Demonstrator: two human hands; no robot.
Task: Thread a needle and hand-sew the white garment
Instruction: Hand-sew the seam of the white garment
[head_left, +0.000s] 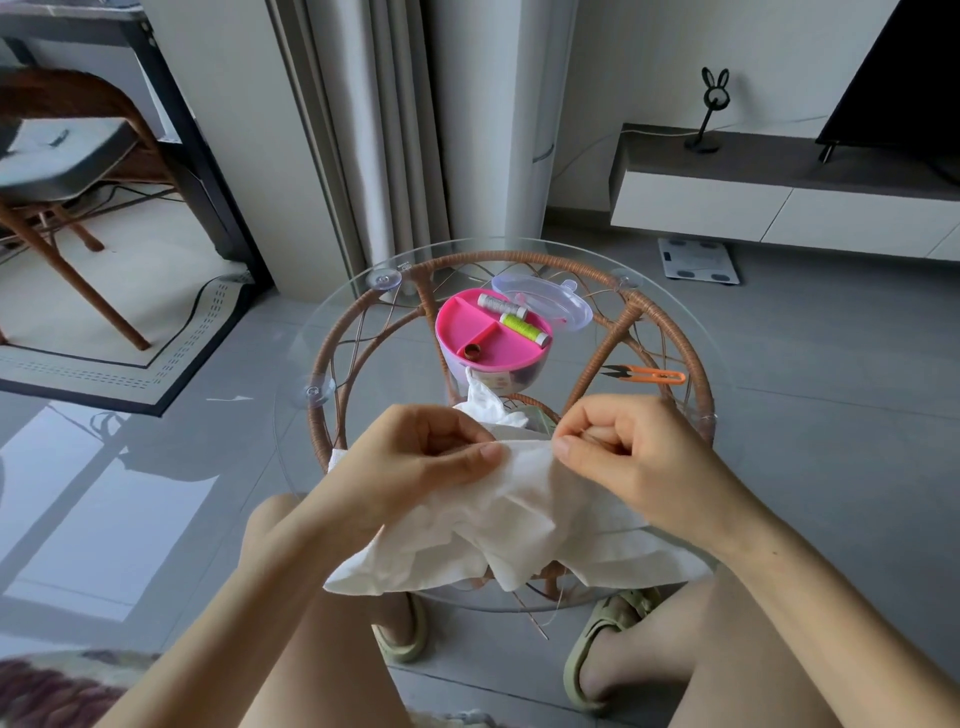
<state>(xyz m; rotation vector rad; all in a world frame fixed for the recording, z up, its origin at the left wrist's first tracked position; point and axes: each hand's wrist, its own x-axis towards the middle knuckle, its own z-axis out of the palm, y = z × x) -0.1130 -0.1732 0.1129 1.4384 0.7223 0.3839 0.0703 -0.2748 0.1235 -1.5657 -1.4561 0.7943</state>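
Crumpled white fabric garment (498, 519) is draped over the near edge of the round glass-topped rattan table (332, 332). Its top fold is pinched by the left hand (421, 457), thumb on top. The same edge is pinched by the curled right hand (628, 457); a needle cannot be made out. The hands are near each other, not touching. Round pink plastic sewing tray (488, 338) and orange thread snips (644, 374) are set behind.

Soft daylight, floor glare, curved edges
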